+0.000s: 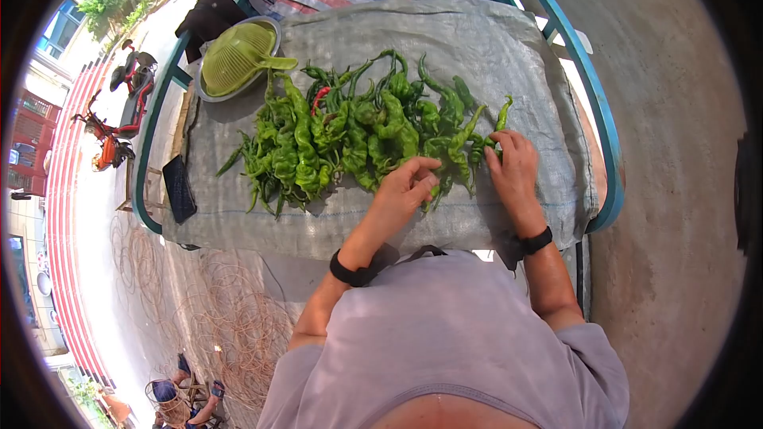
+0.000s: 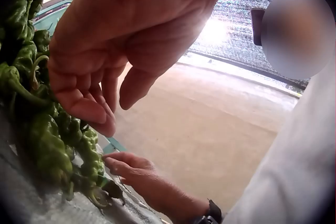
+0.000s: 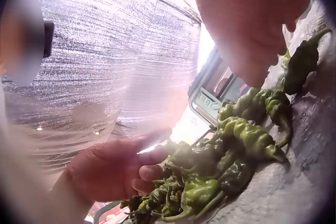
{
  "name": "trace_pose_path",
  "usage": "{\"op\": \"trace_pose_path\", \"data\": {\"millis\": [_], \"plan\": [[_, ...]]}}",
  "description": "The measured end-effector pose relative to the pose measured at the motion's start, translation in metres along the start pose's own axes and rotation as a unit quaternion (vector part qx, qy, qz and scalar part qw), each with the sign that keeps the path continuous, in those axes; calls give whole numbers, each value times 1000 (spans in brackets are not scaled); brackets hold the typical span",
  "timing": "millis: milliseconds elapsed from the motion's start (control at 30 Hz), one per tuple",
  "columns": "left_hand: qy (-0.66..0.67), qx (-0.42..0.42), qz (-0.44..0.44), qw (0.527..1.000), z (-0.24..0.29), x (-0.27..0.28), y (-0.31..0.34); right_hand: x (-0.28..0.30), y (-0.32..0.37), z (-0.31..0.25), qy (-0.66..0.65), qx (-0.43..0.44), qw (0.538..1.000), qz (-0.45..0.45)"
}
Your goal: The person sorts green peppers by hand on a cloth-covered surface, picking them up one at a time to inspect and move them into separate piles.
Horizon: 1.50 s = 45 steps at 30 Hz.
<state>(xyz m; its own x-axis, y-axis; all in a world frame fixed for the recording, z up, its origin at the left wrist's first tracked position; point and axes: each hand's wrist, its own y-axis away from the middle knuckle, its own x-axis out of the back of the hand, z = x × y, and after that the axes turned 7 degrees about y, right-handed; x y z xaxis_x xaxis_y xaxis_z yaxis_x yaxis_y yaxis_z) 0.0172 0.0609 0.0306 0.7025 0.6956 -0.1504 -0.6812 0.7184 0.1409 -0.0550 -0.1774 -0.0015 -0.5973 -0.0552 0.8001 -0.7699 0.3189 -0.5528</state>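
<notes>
- Hands: 2, each with 1 black wristband (image 1: 539,240).
- Left hand (image 1: 404,189): at front edge of pepper heap; fingers loosely bent, thumb apart, nothing grasped. Contact with peppers unclear.
- Right hand (image 1: 515,168): at heap's right end, fingertips at a green pepper (image 1: 503,114); can't tell if it's pinched or just touched.
- Green peppers (image 1: 306,147): 1 heap, mid-sheet, between colander and hands; too overlapped to count.
- Red pepper (image 1: 319,99): 1 visible, at back of heap.
- Colander (image 1: 238,56): 1, yellow-green, upside down on 1 metal bowl (image 1: 230,98), back left, handle toward heap.
- Phone-like dark slab (image 1: 179,188): 1, sheet's left edge.
- Grey sheet (image 1: 517,48): 1, under it all.
- Red two-wheeler (image 1: 115,123): 1, far left.
- Second person (image 1: 181,405): 1, lower left.
</notes>
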Motion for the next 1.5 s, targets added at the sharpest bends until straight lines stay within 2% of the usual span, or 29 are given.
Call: {"op": "trace_pose_path", "data": {"millis": [67, 167, 267, 400, 467, 567, 700, 800, 900, 1000, 1100, 1200, 1300, 1400, 1500], "plan": [[10, -23, 4, 1000, -6, -2, -2, -2, -5, -5, -33, 15, 999, 12], [11, -31, 7, 999, -3, -4, -1, 25, -19, -31, -109, -66, 975, -181], [18, -34, 7, 999, -4, -3, 1, 13, -9, -39, -98, 27, 987, -123], [14, -31, 17, 999, -1, -2, 1, -4, 4, -34, -178, -60, 975, -122], [20, -28, 26, 999, 2, -2, 3, 2, 5, -34, -262, -136, 949, -112], [18, -11, 20, 1000, -2, 2, 2, 9, 3, -20, -331, -196, 921, -68], [6, -2, 3, 1000, -3, 1, 1, -1, 4, 5, -433, -263, 859, -71], [3, -12, -4, 1000, -6, 3, 0, 5, 9, 7, -481, -285, 829, -23], [5, -29, -3, 1000, -11, 3, -1, 10, 15, 10, -297, -286, 908, -68], [10, -18, -4, 1000, -8, 2, 1, 6, 16, 12, -112, -150, 982, 9], [8, -5, 2, 1000, -4, 2, 4, 18, 1, -2, -51, -53, 997, 9], [-3, -17, -1, 1000, -6, 3, 4, 6, -14, -8, 25, 35, 998, -40], [0, -12, -3, 1000, -2, 2, 6, -17, -20, -6, 88, 69, 992, -62], [-5, -4, 9, 1000, 1, 5, 10, -9, -26, -13, 51, 80, 994, -62], [22, -14, 19, 999, -8, 10, 10, 12, -28, -30, 4, 7, 990, -139]]}}
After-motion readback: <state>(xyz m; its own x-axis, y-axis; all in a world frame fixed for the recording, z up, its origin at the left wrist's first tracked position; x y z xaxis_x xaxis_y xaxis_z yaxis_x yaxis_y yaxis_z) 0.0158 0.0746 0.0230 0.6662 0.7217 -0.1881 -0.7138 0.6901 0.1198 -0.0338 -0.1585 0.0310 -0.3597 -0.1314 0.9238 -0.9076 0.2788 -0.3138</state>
